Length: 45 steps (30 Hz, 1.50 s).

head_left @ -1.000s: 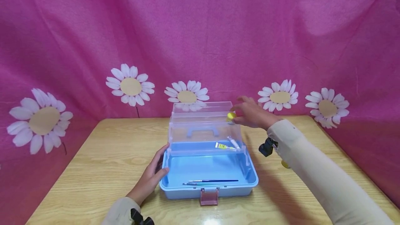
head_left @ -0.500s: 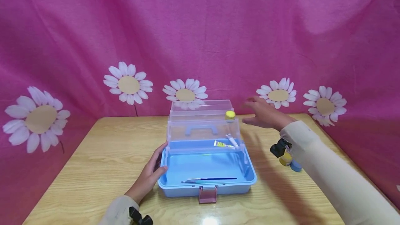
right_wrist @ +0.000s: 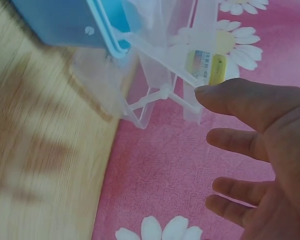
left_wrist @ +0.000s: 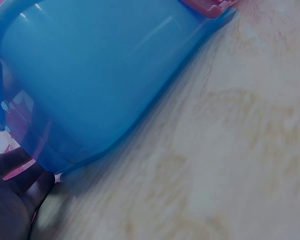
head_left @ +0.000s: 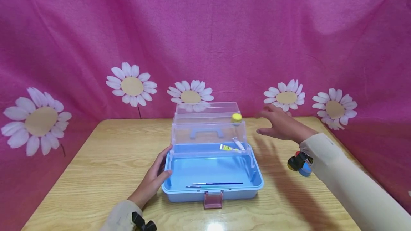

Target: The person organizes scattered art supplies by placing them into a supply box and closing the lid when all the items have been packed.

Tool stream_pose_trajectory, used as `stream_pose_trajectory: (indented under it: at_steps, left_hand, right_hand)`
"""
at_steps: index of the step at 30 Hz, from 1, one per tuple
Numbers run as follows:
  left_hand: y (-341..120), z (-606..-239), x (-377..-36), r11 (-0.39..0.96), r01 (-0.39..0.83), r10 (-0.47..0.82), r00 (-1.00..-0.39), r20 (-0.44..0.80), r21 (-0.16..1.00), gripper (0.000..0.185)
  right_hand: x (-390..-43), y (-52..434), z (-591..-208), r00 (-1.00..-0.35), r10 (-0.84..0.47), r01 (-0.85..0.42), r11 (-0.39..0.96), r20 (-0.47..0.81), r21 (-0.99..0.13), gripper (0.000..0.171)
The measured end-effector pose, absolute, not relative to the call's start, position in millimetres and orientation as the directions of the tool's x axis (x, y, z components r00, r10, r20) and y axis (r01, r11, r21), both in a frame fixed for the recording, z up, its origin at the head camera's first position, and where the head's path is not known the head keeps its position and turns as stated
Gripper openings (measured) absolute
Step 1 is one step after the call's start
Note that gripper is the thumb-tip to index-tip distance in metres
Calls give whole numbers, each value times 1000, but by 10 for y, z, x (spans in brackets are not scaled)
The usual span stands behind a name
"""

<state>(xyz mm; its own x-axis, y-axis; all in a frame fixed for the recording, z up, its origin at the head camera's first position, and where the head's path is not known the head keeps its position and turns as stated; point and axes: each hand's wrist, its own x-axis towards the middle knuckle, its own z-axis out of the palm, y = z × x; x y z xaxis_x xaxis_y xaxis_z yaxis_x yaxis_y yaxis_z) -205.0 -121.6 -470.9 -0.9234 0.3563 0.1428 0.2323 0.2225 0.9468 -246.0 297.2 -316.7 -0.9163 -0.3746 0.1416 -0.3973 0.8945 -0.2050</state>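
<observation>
A light blue storage box [head_left: 212,197] with clear folding trays [head_left: 205,118] stands unfolded on the table. At its left side, my left hand [head_left: 152,184] holds the rim, thumb over the edge and fingers along the outside wall. My right hand [head_left: 285,124] hovers right of the trays, fingers spread and holding nothing. Nearest to it is a yellow-lidded paint jar [head_left: 236,118], at the right end of an upper tray. Two paint tubes [head_left: 228,148] rest in the lower tray. Thin paintbrushes [head_left: 218,183] lie along the box's front inside.
Several more jars, one with a blue lid [head_left: 305,170], stand on the wooden table [head_left: 125,145], partly hidden behind my right wrist. A pink latch [head_left: 213,200] hangs down the box's front. A pink flowered cloth [head_left: 205,38] closes off the back and sides.
My right hand let go of the yellow-lidded jar on the upper tray, then drew back to the right. The left hand stays at the box's left side.
</observation>
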Motion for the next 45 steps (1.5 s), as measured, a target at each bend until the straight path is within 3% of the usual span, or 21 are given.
stream_pose_trajectory:
  at_steps: [26,45]
  left_hand:
    - [-1221,-4712,-2039,221,225,360,-923,135,949,64]
    - [-1224,-4693,-2040,217,254,358,-919,165,943,65]
  right_hand:
    - [-2152,3131,-3681,-961,-166,-222,940,221,-259,46]
    - [-2072,3328,-3882,-986,-55,-105,936,155,-335,51]
